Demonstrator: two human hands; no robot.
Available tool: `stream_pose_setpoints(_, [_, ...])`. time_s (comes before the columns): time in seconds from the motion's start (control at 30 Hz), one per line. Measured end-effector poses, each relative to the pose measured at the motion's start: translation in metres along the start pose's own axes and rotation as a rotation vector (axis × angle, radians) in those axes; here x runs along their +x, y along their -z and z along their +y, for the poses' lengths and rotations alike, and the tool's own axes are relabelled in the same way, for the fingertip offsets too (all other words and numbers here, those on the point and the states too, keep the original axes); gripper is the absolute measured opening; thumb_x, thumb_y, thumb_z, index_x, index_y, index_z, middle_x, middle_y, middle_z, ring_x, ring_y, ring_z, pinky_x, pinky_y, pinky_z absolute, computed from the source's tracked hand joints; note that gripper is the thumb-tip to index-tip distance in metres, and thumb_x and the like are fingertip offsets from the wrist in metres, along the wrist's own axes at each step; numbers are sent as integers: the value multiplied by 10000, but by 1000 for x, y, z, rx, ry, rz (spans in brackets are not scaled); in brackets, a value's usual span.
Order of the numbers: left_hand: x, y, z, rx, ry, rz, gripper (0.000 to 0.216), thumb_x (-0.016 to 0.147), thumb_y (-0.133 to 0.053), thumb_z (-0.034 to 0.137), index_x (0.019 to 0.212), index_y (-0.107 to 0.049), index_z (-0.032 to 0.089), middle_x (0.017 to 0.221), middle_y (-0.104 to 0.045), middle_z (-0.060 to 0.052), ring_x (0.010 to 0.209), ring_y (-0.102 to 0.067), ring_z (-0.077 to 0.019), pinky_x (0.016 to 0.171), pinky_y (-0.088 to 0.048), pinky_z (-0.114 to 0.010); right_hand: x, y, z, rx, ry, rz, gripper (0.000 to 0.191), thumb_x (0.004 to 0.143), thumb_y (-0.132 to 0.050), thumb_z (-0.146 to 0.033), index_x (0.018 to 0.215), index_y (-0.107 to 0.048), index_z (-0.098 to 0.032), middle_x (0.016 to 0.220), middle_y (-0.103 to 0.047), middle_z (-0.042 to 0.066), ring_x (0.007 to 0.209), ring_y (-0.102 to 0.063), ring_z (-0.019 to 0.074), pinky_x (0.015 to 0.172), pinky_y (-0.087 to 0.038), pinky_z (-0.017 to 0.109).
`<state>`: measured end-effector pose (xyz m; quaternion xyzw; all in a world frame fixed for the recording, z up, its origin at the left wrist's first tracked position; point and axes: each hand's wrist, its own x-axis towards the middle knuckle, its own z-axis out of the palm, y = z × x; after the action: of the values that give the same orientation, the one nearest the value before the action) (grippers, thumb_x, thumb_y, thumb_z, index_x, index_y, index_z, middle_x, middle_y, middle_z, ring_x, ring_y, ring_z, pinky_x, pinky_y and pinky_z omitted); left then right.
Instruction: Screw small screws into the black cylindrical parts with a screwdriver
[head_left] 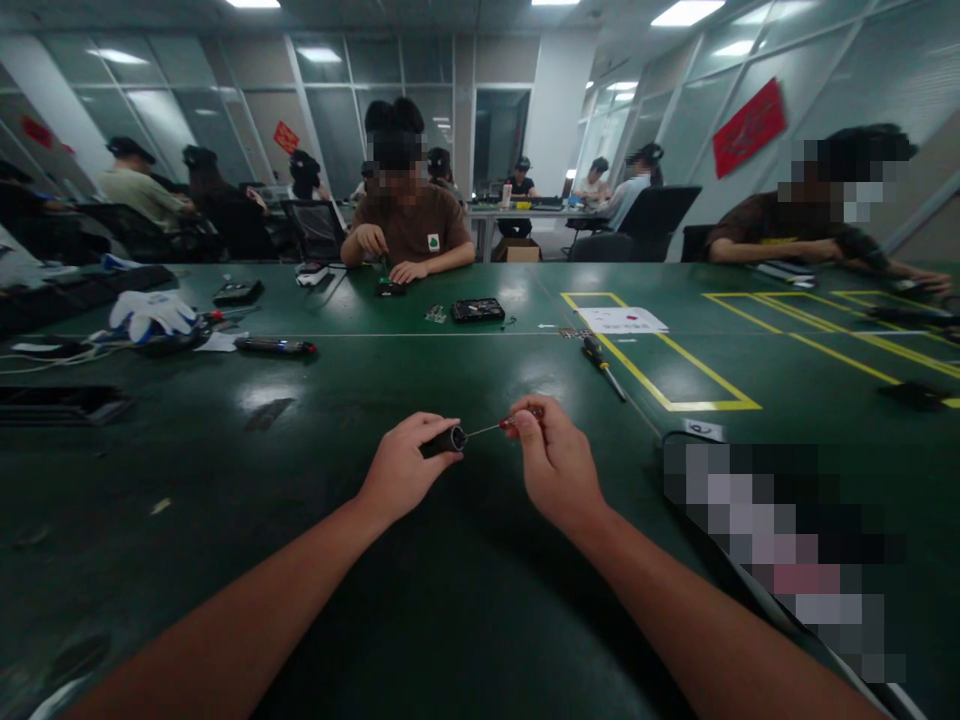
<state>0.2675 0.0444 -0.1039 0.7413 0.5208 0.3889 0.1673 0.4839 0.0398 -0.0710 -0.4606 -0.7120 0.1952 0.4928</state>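
Observation:
My left hand (409,462) is closed around a short black cylinder (448,441) with a round end turned to the right. In my right hand (553,450) is a thin screwdriver (486,431) with a red part at its handle. Its metal shaft points left, and the tip reaches the cylinder's end; whether it is inside I cannot tell. Both hands are above the green table, a short way apart. Beyond my right hand lies another screwdriver (603,365) with a black and yellow handle.
White gloves (154,315) and a dark pen-shaped tool (274,346) lie at the left. Ahead are a black tray of small parts (478,310) and a white paper sheet (622,320). Across the green table (360,380) a person in brown (411,228) works; another sits right.

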Motion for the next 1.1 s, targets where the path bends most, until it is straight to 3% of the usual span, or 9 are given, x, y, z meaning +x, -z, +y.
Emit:
stream_pose_setpoints(0.37, [2, 0, -3, -5, 77, 19, 376, 843, -777, 190, 1214, -723, 225, 1215, -699, -56, 1131, -656, -227, 1023, -516, -407, 5, 6, 2, -77, -14, 59, 198, 1047, -437, -359, 1014, -587, -234, 833, -731, 40, 782, -708, 218, 722, -467, 333])
stream_pose_setpoints(0.67, [5, 9, -3, 14, 74, 32, 426, 974, -608, 264, 1395, -571, 212, 1375, -626, -83, 1267, -596, -246, 1114, -476, -444, 8, 12, 2, -55, -28, 127, 235, 1052, -426, -396, 1016, -594, -235, 819, -709, 37, 772, -695, 220, 712, -467, 344])
stream_pose_setpoints(0.8, [8, 13, 2, 83, 58, -43, 481, 1026, -479, 296, 1492, -455, 179, 1432, -576, -131, 1292, -582, -266, 1095, -478, -455, 9, 15, 1, -39, -23, 173, 237, 1054, -429, -404, 1034, -598, -239, 832, -713, 37, 779, -698, 222, 716, -473, 348])
stream_pose_setpoints(0.87, [9, 14, 4, 126, 58, -108, 452, 1021, -464, 321, 1449, -503, 181, 1367, -610, -142, 1198, -633, -276, 977, -538, -431, 11, 17, 1, -29, -24, 192, 233, 1052, -437, -402, 1038, -600, -236, 839, -717, 39, 786, -698, 222, 726, -480, 351])
stream_pose_setpoints(0.97, [15, 10, 9, 194, 48, -231, 325, 965, -560, 370, 1236, -654, 217, 1135, -708, -106, 1001, -686, -283, 786, -555, -390, 12, 19, 0, -30, -32, 198, 236, 1050, -439, -403, 1041, -603, -234, 843, -718, 40, 790, -698, 221, 726, -483, 348])
stream_pose_setpoints(1.1, [29, -4, 13, 269, -46, -335, 262, 911, -599, 274, 1145, -713, 242, 1047, -724, -83, 951, -683, -283, 783, -530, -390, 12, 20, -1, -34, -20, 201, 238, 1053, -433, -401, 1041, -603, -235, 825, -711, 36, 771, -691, 216, 713, -476, 342])
